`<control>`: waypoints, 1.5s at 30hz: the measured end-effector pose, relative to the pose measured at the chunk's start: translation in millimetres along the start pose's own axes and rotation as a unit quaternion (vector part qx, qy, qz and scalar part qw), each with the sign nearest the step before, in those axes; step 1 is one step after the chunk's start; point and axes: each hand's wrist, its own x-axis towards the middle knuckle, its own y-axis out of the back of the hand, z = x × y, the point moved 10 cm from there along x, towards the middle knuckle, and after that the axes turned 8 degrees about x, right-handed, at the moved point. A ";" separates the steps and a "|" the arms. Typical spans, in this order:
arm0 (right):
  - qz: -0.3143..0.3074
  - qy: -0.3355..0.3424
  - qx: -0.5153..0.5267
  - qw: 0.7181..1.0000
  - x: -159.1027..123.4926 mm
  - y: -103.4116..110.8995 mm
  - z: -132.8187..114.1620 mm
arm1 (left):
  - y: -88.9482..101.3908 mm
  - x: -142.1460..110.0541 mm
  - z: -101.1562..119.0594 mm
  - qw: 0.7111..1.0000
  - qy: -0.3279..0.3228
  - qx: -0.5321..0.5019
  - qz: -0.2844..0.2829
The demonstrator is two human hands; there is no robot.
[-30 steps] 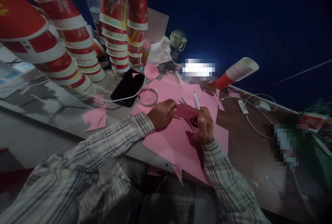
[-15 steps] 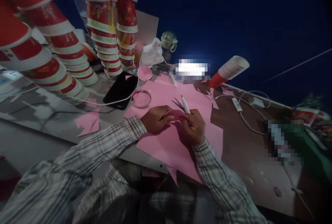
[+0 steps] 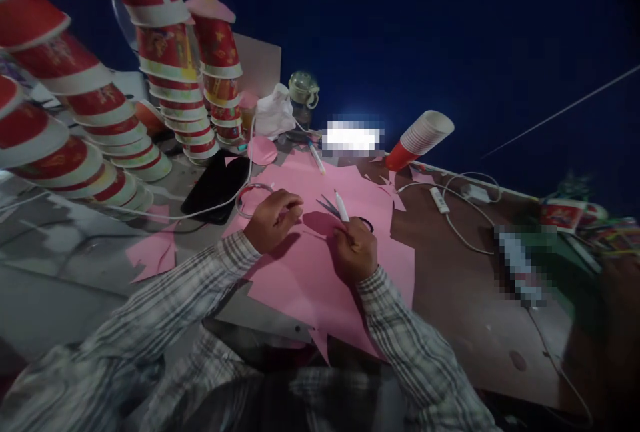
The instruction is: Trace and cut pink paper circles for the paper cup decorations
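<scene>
Between the fingers of my right hand (image 3: pixel 357 249) sits a white marker (image 3: pixel 341 207), its tip pointing up and away. The same hand pinches a small darker pink piece of paper (image 3: pixel 319 223). My left hand (image 3: pixel 273 220) is off that piece, fingers loosely bent with a gap to the thumb, and holds nothing. Scissors (image 3: pixel 329 206) lie partly spread just beyond my right hand, a black handle loop showing beside it. Under both hands spreads a large pink paper sheet (image 3: pixel 305 292) with a jagged outline. A ring-shaped roll (image 3: pixel 241 202) lies partly behind my left hand.
Tall stacks of red and white paper cups (image 3: pixel 170 72) stand at the left. A black phone (image 3: pixel 215 189) with a white cable lies near them. Another pen (image 3: pixel 317 157), a leaning cup stack (image 3: pixel 420 139), a pink disc (image 3: pixel 263 151) and paper scraps (image 3: pixel 155 252) surround the sheet.
My left hand has let go of the small pink paper and drawn away to the left. My right hand keeps the paper and marker. The view has shifted slightly right.
</scene>
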 end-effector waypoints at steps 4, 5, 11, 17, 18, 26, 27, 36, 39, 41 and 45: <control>-0.001 -0.008 -0.013 1.000 0.2 0.6 6.0 | 7.2 15.1 -14.4 0.977 -0.017 0.205 -0.062; -0.004 -0.009 -0.014 1.000 -0.1 0.0 6.8 | 6.1 19.1 -20.4 0.963 -0.021 0.254 -0.091; 0.000 -0.014 -0.006 1.000 -2.6 -1.0 9.9 | -3.3 39.4 -66.6 0.894 0.049 0.391 -0.215; 0.007 -0.019 0.007 1.000 -2.3 1.0 12.5 | -20.8 50.3 -99.2 0.859 0.147 0.405 -0.275; 0.007 -0.017 0.007 1.000 -2.2 1.1 12.4 | -22.8 52.5 -103.6 0.858 0.155 0.406 -0.275; -0.002 -0.013 -0.004 1.000 -2.5 0.1 14.2 | -28.8 56.3 -121.8 0.854 0.186 0.405 -0.268; 0.000 -0.013 -0.004 1.000 -2.4 0.4 14.2 | -24.8 55.9 -113.9 0.861 0.175 0.407 -0.251; 0.026 -0.007 -0.047 0.999 -1.9 8.2 21.5 | -11.3 5.1 0.9 0.916 -0.028 0.368 -0.157; 0.035 -0.021 -0.062 0.997 -0.6 13.8 27.6 | -18.0 -12.8 11.9 0.920 -0.069 0.355 -0.152; 0.048 -0.025 -0.072 0.996 0.4 19.1 30.6 | -23.7 -20.2 10.6 0.921 -0.073 0.348 -0.162; 0.062 -0.025 -0.086 0.994 1.4 24.8 35.2 | -37.1 -29.6 12.9 0.922 -0.089 0.322 -0.194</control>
